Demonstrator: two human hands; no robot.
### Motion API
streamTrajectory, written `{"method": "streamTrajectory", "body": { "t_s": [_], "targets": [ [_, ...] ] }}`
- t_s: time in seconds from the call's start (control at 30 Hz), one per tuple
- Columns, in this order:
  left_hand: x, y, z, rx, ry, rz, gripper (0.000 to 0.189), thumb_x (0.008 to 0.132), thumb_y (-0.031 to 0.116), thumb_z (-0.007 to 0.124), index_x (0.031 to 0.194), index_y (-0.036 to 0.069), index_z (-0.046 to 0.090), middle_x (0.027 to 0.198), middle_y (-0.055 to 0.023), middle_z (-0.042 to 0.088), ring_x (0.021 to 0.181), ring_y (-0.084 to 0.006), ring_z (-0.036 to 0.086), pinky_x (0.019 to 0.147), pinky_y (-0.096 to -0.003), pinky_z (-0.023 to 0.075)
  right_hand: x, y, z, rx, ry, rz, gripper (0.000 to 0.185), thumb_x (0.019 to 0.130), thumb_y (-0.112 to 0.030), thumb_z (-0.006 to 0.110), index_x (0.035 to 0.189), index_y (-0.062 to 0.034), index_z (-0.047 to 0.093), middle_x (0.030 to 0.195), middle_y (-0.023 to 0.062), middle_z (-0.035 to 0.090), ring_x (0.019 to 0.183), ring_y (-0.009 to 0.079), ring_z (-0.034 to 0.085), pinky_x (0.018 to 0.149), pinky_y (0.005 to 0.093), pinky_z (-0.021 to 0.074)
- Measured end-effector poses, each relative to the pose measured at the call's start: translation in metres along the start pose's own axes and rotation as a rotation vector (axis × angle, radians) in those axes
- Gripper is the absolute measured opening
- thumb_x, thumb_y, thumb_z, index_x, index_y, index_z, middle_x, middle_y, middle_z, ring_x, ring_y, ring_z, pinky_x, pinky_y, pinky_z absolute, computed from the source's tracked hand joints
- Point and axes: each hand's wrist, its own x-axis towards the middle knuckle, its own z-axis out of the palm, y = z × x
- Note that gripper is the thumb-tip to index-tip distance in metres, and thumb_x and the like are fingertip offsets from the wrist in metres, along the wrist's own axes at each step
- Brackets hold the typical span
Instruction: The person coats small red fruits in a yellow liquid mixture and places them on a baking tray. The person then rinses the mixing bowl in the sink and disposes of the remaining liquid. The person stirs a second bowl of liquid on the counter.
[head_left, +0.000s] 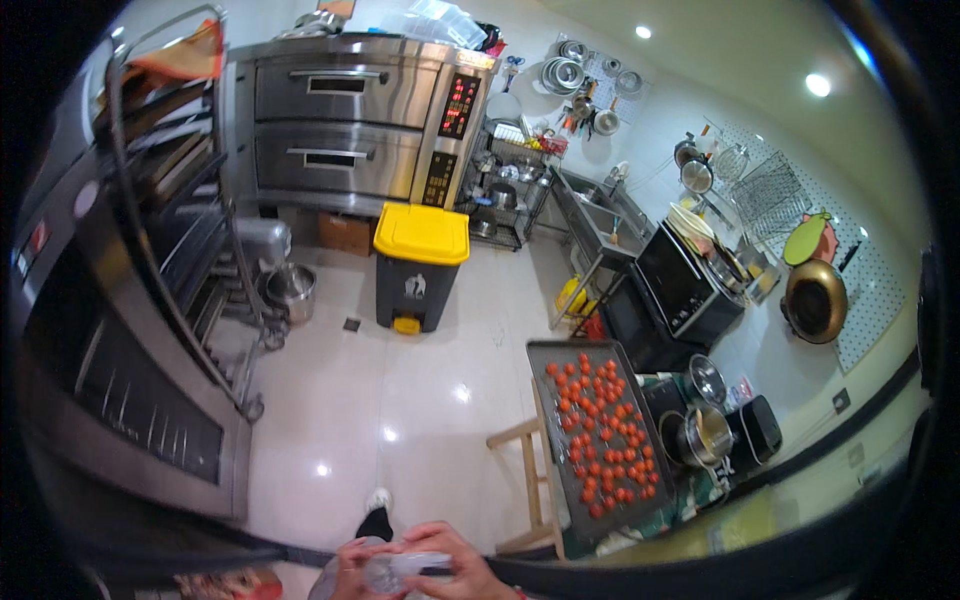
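Low in the picture, close to my body, both hands are on a small clear container (386, 571), perhaps a bottle or jar. My left hand (351, 568) wraps its rounded transparent end. At the other end, where a white part and a dark part show, my right hand (459, 564) grips it with fingers over the top. Its contents are too blurred to tell. To the right of my hands, a dark baking tray (556, 431) bears many small red cherry tomatoes (606, 433), spread in a loose layer.
The tray rests on a wooden stool (529, 435). Beside it stand a steel pot (705, 437) and a steel bowl (706, 379). Ahead is a yellow-lidded bin (421, 234) before a deck oven (345, 120). A wheeled rack (135, 217) is left; a sink (600, 217) is right.
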Motion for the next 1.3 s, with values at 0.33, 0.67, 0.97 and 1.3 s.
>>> {"method": "streamTrajectory", "body": {
  "t_s": [0.33,0.67,0.97,1.3],
  "targets": [
    [0.436,-0.042,0.009,-0.344,-0.585,0.443,0.062,0.061,0.035,0.077,0.109,0.009,0.047,0.106,-0.0064,0.050,0.103,-0.0233,0.047,0.096,-0.0418,0.0260,0.187,0.015,-0.207,-0.176,0.652,0.056,0.039,0.063,0.000,0.074,0.097,-0.0062,0.056,0.094,0.0089,0.064,0.090,0.0204,0.056,0.081,0.0333,0.0417],
    [0.702,-0.111,0.021,-0.881,-1.290,0.222,0.065,0.069,0.044,0.066,0.118,0.007,0.046,0.105,-0.0026,0.056,0.108,-0.0171,0.048,0.105,-0.0447,0.0065,0.418,0.059,-0.429,0.191,0.054,-0.172,0.034,0.062,0.002,0.072,0.093,-0.0033,0.060,0.095,0.0122,0.065,0.083,0.0259,0.059,0.074,0.0354,0.0444],
    [0.928,-0.160,0.082,-0.854,-1.120,0.240,0.071,0.062,0.037,0.074,0.120,0.007,0.046,0.116,-0.0046,0.054,0.114,-0.0182,0.045,0.105,-0.0459,0.0016,0.572,0.094,-0.583,0.041,0.321,-0.350,0.033,0.059,-0.009,0.079,0.085,-0.0071,0.060,0.088,0.0143,0.065,0.073,0.0244,0.059,0.064,0.0347,0.0459],
    [1.190,-0.148,0.228,-0.657,-1.139,0.335,0.067,0.058,0.023,0.081,0.116,0.014,0.049,0.117,-0.0006,0.055,0.107,-0.0152,0.049,0.101,-0.0393,0.0127,0.572,0.125,-0.757,-0.476,1.117,-0.481,0.051,0.061,-0.023,0.081,0.093,-0.0138,0.043,0.093,-0.0006,0.058,0.075,0.0141,0.055,0.065,0.0290,0.0375]
  ]
}}
